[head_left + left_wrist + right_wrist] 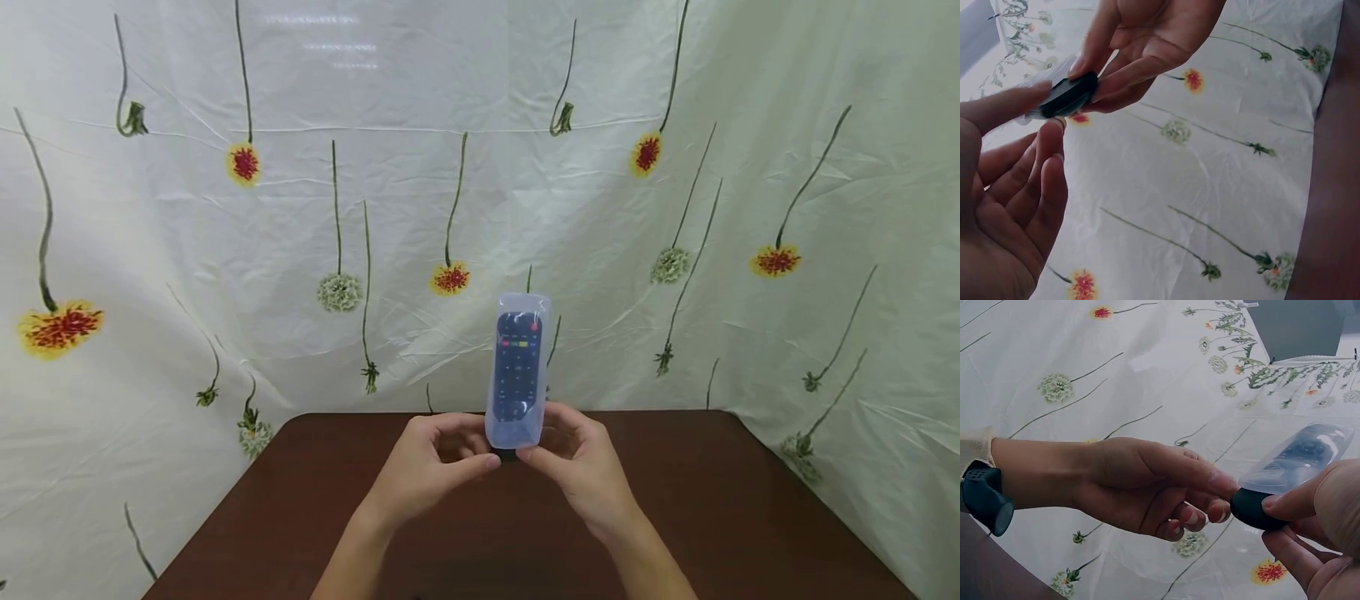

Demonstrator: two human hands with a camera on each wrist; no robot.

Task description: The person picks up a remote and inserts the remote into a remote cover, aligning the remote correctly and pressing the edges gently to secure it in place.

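A dark remote control (pixel 517 367) with small coloured buttons stands upright in a translucent sleeve (pixel 514 437), held up over the table. Its black lower end (pixel 1254 509) sticks out of the sleeve's open bottom. My left hand (pixel 431 467) pinches that end from the left, thumb on the near side. From the other side my right hand (pixel 581 471) pinches the lower part, its thumb at the sleeve's bottom edge. In the left wrist view, the left thumb and a fingertip meet the black end (pixel 1069 95).
A dark reddish-brown table (pixel 300 500) lies beneath the hands. Behind it and at both sides hangs a pale cloth (pixel 405 208) printed with flowers. A dark device (pixel 988 497) is strapped on the left wrist, beside a light cuff (pixel 975 447).
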